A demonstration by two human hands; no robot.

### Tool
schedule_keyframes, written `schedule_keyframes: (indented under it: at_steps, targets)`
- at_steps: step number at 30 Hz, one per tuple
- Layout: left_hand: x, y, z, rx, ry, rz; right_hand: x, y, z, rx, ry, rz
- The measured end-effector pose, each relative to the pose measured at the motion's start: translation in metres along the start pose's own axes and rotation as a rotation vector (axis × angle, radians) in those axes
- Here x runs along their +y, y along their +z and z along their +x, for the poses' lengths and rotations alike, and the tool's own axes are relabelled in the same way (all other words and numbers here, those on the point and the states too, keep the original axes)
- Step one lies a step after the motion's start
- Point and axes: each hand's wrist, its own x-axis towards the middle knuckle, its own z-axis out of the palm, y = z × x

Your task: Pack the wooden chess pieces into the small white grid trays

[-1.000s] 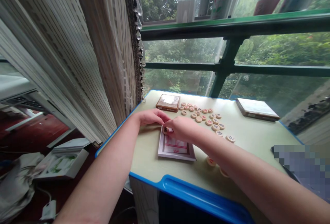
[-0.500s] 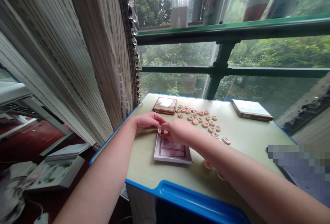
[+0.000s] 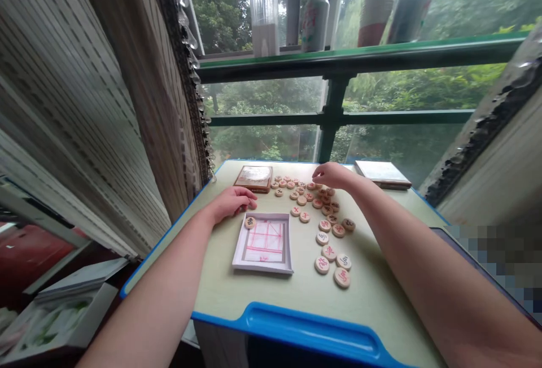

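Note:
A shallow white tray (image 3: 237,253) with a red grid inside lies on the pale green table (image 3: 372,294). One round wooden chess piece (image 3: 250,222) sits in the tray's far left corner. My left hand (image 3: 231,202) rests on the table just beyond that corner, fingers curled loosely, holding nothing I can see. My right hand (image 3: 332,175) hovers over the far end of the scattered wooden chess pieces (image 3: 322,210), fingertips pinched together; whether a piece is in them is hidden. More pieces (image 3: 334,261) lie to the right of the tray.
A brown wooden box lid (image 3: 254,178) lies at the far left of the table, a flat box (image 3: 381,172) at the far right. A woven blind (image 3: 105,103) hangs to the left. Cans and cups stand on the green window rail (image 3: 359,55). The table's front edge is blue (image 3: 296,331).
My right hand left the tray's corner and moved far right over the loose pieces. One piece now sits in the tray. The left hand stayed near the corner. The camera turned.

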Motion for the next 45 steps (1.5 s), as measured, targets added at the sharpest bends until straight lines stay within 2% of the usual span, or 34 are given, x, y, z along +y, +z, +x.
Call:
schedule_keyframes:
  at_steps: [3,5,7,11,16,19,23,26,29,33,40,45]
  targets:
    - [0.002,0.004,0.003,0.017,-0.018,0.031,0.012,-0.002,0.001,-0.100,0.076,-0.025]
    - [0.004,0.004,0.002,-0.011,-0.018,0.036,0.015,-0.006,-0.001,-0.197,0.127,-0.027]
    - [0.004,0.003,0.002,0.013,-0.017,0.026,0.016,-0.010,-0.004,-0.274,0.166,-0.023]
    - [0.001,0.005,0.004,0.140,-0.013,0.002,0.013,-0.019,-0.010,-0.316,0.215,-0.054]
    - [-0.001,0.006,0.007,0.149,-0.011,0.003,0.001,-0.021,-0.018,-0.396,0.200,-0.071]
    - [0.001,0.004,0.004,0.111,0.001,0.037,-0.004,-0.019,-0.022,-0.440,0.180,-0.076]
    - [0.008,0.007,-0.007,-0.065,0.093,0.155,-0.006,-0.020,-0.023,-0.467,0.182,-0.102]
    - [0.011,0.014,-0.013,-0.133,0.171,0.260,-0.007,-0.020,-0.021,-0.480,0.220,-0.145]
    - [0.009,0.019,-0.013,-0.140,0.221,0.368,-0.006,-0.020,-0.018,-0.482,0.266,-0.187]
    - [0.007,0.021,-0.011,-0.114,0.257,0.376,-0.005,-0.021,-0.021,-0.491,0.293,-0.193]
    - [0.010,0.034,-0.007,-0.037,0.105,0.229,-0.023,-0.026,-0.040,-0.704,0.285,-0.179]
    - [0.014,0.036,-0.012,-0.103,0.124,0.216,-0.030,-0.024,-0.041,-0.732,0.279,-0.226]
